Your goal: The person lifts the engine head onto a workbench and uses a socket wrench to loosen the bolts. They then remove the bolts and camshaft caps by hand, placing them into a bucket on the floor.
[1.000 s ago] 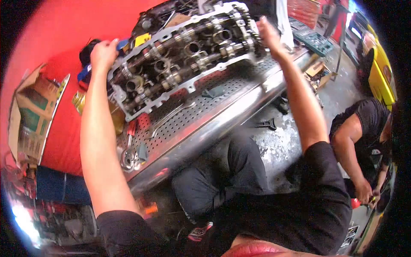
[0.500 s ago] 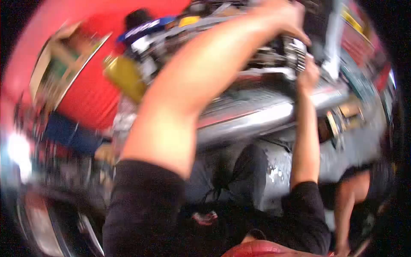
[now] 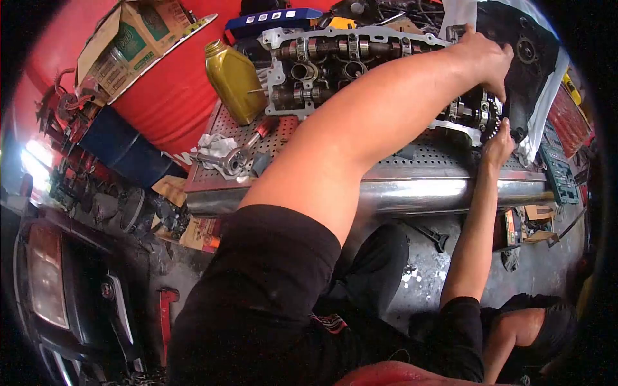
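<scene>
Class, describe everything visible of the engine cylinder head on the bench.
The cylinder head is long, metallic and dark within a pale grey rim. Two shafts with shiny lobes run lengthwise under bolted caps, round openings between them; a dark toothed wheel sits at the end on the picture's right. It lies uncovered along the perforated bench. The left forearm hides part of it. The right hand seems to touch the wheel; the left hand is at that end, contact unclear.

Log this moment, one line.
left hand: at cylinder head, sprocket end; right hand: same end; cylinder head: on perforated bench; yellow bottle: beside it
</scene>
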### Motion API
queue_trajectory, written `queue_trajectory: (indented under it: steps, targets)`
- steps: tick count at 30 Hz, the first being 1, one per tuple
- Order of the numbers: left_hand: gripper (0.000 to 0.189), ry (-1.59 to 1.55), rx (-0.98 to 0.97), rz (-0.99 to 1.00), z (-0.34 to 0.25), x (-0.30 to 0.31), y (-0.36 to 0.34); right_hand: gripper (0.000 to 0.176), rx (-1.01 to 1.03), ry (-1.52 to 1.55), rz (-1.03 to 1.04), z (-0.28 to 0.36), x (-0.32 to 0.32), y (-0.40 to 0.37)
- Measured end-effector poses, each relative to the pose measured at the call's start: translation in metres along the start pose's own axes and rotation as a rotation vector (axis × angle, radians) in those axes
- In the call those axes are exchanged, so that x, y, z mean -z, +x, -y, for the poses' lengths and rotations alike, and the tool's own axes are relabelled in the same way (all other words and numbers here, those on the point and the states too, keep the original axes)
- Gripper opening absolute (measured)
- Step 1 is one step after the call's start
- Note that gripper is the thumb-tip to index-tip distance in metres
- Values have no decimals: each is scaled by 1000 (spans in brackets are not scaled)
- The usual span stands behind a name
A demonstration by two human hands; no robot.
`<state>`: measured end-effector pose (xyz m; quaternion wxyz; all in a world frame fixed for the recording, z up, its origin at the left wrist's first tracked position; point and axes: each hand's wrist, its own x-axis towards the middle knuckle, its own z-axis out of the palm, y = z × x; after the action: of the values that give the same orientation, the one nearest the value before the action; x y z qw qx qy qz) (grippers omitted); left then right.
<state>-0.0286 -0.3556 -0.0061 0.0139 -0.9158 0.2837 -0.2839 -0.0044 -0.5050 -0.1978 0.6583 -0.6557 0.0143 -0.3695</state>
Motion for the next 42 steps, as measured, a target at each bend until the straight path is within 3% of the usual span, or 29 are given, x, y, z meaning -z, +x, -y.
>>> queue_trajectory:
  steps: [2, 4, 6, 8, 10, 12, 14, 16, 17, 20, 24, 26, 29, 32, 34, 39, 40, 42]
  targets:
    - [83, -10, -16, 23, 5, -1, 11, 55, 0, 3, -4, 4, 0, -4]
    - [68, -273, 170, 21, 18, 1, 28, 55, 40, -3, -24, 3, -1, -5]
    - [76, -310, 249, -56, 26, -24, 48, 54, 60, -7, -8, -12, 0, 4]
    - [86, -53, 54, -56, 3, 8, 0, 53, 65, -19, 0, -14, 0, 7]
    - [91, -24, -34, 46, 5, 12, -8, 53, 47, -51, 12, -5, 2, 1]
    - [92, -119, -21, 82, 16, 11, 2, 52, 72, -104, 4, -7, 4, 1]
    - [93, -423, 162, 85, 37, 1, 35, 52, 74, -75, -5, -11, 5, 4]
    - [103, -360, 181, -77, 12, -4, 21, 51, 47, 26, 12, -17, 2, 7]
    - [112, -235, 85, 20, 2, 4, 7, 51, 36, 43, 9, -12, 1, 4]
    - [102, 16, -48, 36, 1, 2, 1, 50, 40, -38, -1, -3, 2, 0]
    - [77, -221, 91, -100, 27, -8, 40, 49, 111, -4, -34, -10, 0, 2]
    - [88, -336, 188, -62, 24, -16, 43, 51, 102, 36, -2, -16, 0, 7]
    - [110, -8, -32, 50, -2, 7, -6, 53, 72, 32, 5, -19, 1, 7]
    - [105, 27, -45, -8, 6, -13, 9, 54, 95, -24, 21, -10, 2, 3]
    - [93, -206, 57, -87, 17, -17, 33, 54, 131, -49, 26, -6, 1, -1]
    - [105, -163, 58, -99, 3, -6, 8, 53, 140, -20, 34, 5, -3, -3]
    - [111, -61, -8, 31, -1, 0, 0, 53, 112, -10, 41, 6, -2, -6]
    - [102, -2, -25, 2, 2, -5, 5, 54, 124, -62, 42, -1, 1, -3]
